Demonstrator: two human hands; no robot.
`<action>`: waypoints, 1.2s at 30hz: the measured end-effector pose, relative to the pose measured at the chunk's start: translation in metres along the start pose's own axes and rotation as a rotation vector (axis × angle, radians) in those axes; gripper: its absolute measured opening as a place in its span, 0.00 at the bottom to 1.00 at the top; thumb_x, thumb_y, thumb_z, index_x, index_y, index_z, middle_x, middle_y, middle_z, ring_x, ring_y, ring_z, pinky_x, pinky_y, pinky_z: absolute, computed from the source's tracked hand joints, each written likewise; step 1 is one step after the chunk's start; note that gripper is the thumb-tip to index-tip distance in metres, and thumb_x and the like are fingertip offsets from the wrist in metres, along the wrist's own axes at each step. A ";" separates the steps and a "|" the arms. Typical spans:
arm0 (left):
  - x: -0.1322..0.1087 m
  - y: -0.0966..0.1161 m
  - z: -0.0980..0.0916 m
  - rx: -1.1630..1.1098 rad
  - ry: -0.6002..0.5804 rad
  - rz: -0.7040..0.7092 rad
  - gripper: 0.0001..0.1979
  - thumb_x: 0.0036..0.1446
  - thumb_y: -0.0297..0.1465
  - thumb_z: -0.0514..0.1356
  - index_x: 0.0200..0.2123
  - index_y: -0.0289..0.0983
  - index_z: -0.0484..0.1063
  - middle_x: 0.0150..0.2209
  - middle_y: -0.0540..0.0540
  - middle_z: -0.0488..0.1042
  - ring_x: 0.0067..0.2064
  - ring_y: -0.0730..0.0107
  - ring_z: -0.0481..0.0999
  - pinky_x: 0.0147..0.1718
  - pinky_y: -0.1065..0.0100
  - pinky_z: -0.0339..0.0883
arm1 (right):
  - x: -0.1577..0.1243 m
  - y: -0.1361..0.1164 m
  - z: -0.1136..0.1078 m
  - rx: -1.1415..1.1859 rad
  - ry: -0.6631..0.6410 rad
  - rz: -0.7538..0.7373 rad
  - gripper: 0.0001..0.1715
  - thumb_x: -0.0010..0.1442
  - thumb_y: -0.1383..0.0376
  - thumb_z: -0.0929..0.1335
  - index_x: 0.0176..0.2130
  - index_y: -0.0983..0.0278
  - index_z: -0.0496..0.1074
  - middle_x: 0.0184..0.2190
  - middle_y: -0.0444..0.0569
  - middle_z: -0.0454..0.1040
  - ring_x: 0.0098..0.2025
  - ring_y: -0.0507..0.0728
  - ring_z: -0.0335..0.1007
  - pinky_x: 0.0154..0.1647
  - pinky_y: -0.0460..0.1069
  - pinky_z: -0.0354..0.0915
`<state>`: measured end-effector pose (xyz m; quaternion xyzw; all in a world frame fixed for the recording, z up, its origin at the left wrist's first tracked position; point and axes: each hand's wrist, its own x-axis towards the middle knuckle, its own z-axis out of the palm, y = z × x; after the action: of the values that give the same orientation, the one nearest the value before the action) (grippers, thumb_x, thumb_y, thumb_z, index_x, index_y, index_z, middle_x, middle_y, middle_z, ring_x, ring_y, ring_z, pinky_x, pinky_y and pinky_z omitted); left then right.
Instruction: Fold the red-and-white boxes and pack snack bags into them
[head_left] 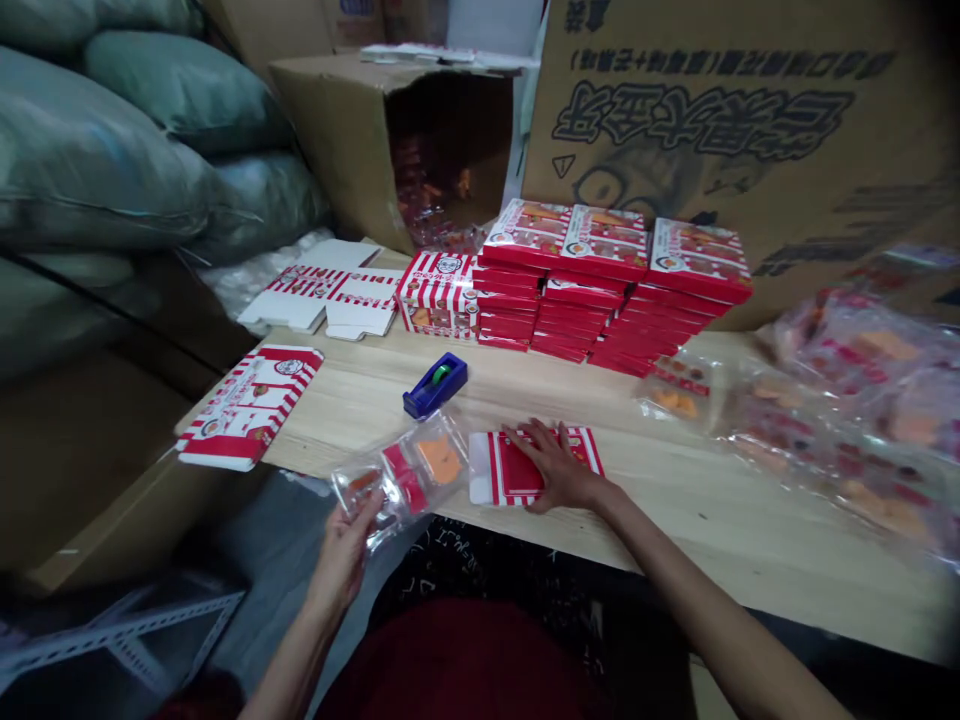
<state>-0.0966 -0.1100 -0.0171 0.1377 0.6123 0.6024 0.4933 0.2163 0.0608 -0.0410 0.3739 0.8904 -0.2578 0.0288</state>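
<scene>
My left hand (349, 540) grips the left end of a clear plastic packet (409, 475) that has an orange piece and red parts inside. The packet lies slanted at the table's front edge, its right end close to a small red and white box (484, 470). My right hand (553, 464) rests on that box with its fingers spread. Behind the packet stands a blue tape dispenser (436, 384) with a green roll.
Stacks of red boxes (577, 310) stand at the back beside a striped box (437, 295). Flat cartons (251, 405) lie at the left, and clear packets (832, 430) are heaped at the right. An open cardboard box (337, 140) stands behind, below green sacks (187, 90) at its left.
</scene>
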 end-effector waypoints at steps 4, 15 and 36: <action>-0.002 -0.018 0.007 0.059 -0.177 -0.116 0.33 0.47 0.41 0.76 0.55 0.36 0.76 0.45 0.41 0.84 0.42 0.57 0.85 0.44 0.61 0.77 | -0.013 0.000 0.009 0.022 0.108 0.016 0.81 0.41 0.57 0.79 0.76 0.53 0.30 0.72 0.62 0.50 0.77 0.73 0.36 0.71 0.72 0.19; 0.048 0.005 0.023 0.286 -0.536 -0.234 0.27 0.41 0.37 0.77 0.46 0.35 0.81 0.39 0.40 0.84 0.34 0.62 0.82 0.32 0.67 0.73 | -0.020 -0.010 0.015 0.031 0.113 0.001 0.80 0.40 0.58 0.79 0.76 0.53 0.32 0.71 0.63 0.51 0.76 0.76 0.39 0.71 0.74 0.20; 0.118 0.015 0.059 0.419 -0.914 -0.304 0.27 0.45 0.30 0.76 0.50 0.34 0.78 0.37 0.44 0.79 0.31 0.69 0.76 0.23 0.75 0.62 | -0.035 -0.012 0.018 0.079 0.135 0.103 0.78 0.43 0.58 0.78 0.75 0.51 0.30 0.70 0.60 0.50 0.76 0.72 0.39 0.72 0.71 0.18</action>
<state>-0.1137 0.0191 -0.0427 0.3917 0.4549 0.2672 0.7538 0.2311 0.0223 -0.0432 0.4365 0.8591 -0.2651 -0.0331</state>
